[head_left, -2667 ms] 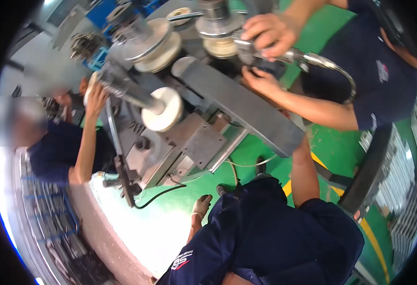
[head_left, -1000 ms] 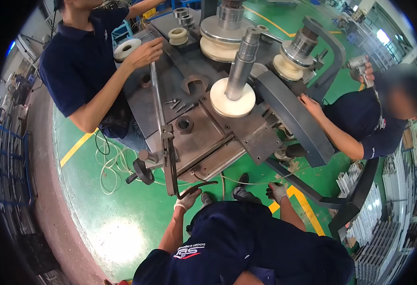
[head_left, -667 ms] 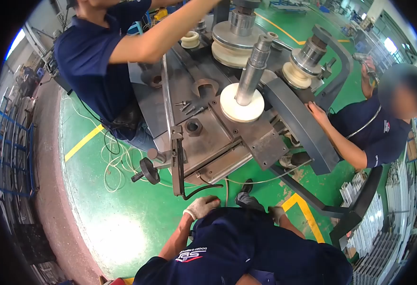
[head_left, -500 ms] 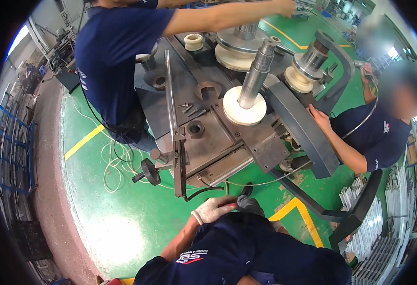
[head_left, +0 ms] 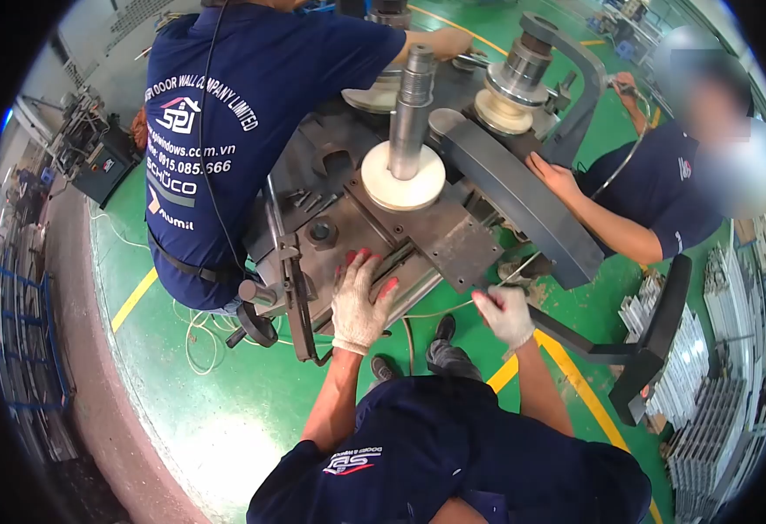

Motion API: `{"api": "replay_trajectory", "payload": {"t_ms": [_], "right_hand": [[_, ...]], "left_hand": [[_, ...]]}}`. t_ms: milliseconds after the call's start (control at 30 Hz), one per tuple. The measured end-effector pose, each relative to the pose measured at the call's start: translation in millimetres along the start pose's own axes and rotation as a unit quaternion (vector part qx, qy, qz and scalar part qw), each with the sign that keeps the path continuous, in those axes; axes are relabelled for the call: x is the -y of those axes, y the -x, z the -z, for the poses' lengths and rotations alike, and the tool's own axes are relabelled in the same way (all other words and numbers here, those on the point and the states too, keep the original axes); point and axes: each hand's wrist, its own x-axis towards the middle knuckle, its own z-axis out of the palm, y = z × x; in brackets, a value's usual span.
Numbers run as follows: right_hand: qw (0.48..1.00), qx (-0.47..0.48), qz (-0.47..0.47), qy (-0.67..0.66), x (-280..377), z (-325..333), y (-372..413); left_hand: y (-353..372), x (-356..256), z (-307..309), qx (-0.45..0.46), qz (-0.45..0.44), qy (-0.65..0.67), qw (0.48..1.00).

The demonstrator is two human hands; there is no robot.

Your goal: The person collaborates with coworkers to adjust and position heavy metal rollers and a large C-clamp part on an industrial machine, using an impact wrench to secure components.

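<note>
My left hand point(head_left: 361, 306), in a pale work glove with reddish fingertips, lies with its fingers spread on the front edge of the steel machine bed point(head_left: 326, 284). My right hand point(head_left: 505, 316), gloved too, is curled near the bed's right front corner, beside a steel plate with holes point(head_left: 466, 253). A thin hose point(head_left: 440, 312) runs to its fingertips; I cannot tell what they hold. Beyond my hands a cream roller point(head_left: 374, 179) sits around an upright threaded shaft point(head_left: 407, 131). Several bolts point(head_left: 313, 203) and a large nut point(head_left: 321, 230) lie on the bed.
One co-worker point(head_left: 217, 140) leans over the machine's left side. Another person's hand point(head_left: 555, 175) rests on the grey arm point(head_left: 523, 201) at right. A black handwheel point(head_left: 256, 325) juts out front left. A dark frame leg point(head_left: 662, 341) and stacked metal profiles point(head_left: 706, 393) are at right.
Both my hands have reached forward from near my body, the left onto the machine bed, the right to its corner. The left co-worker has bent lower over the machine. My view has shifted.
</note>
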Motion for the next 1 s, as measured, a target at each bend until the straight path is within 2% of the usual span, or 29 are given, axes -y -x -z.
{"api": "replay_trajectory", "payload": {"t_ms": [33, 167, 233, 300, 333, 367, 433, 467, 667, 900, 933, 1000], "right_hand": [[0.991, -0.037, 0.107, 0.074, 31, 14, -17], [0.953, -0.124, 0.254, 0.107, 100, 44, -53], [0.931, -0.185, 0.308, 0.065, 134, 52, -68], [0.916, -0.217, 0.3, 0.152, 149, 57, -80], [0.925, -0.197, 0.259, 0.198, 147, 51, -84], [0.928, -0.162, 0.215, 0.257, 134, 39, -92], [0.898, -0.1, 0.174, 0.391, 86, -7, -110], [0.9, -0.013, 0.147, 0.411, 40, -43, -108], [0.917, 0.013, 0.14, 0.373, 50, -37, -106], [0.929, -0.018, 0.155, 0.335, 46, -36, -108], [0.924, -0.045, 0.163, 0.342, 54, -32, -109], [0.943, -0.027, 0.148, 0.298, 56, -24, -120]], "left_hand": [[0, 4, -3, 0.016, 0.005, -0.021, 1.0], [3, 21, -17, 0.075, 0.037, -0.072, 0.994], [4, 25, -20, 0.081, 0.036, -0.08, 0.993], [5, 26, -22, 0.088, 0.031, -0.091, 0.992], [5, 26, -24, 0.088, 0.027, -0.1, 0.991], [6, 26, -24, 0.087, 0.026, -0.11, 0.99], [6, 28, -28, 0.083, 0.024, -0.115, 0.99], [6, 25, -29, 0.081, 0.026, -0.121, 0.989], [9, 22, -33, 0.092, 0.036, -0.173, 0.98], [5, 21, -33, 0.095, 0.036, -0.176, 0.979], [4, 21, -35, 0.078, 0.022, -0.184, 0.98], [6, 19, -36, 0.083, 0.037, -0.187, 0.978]]}}
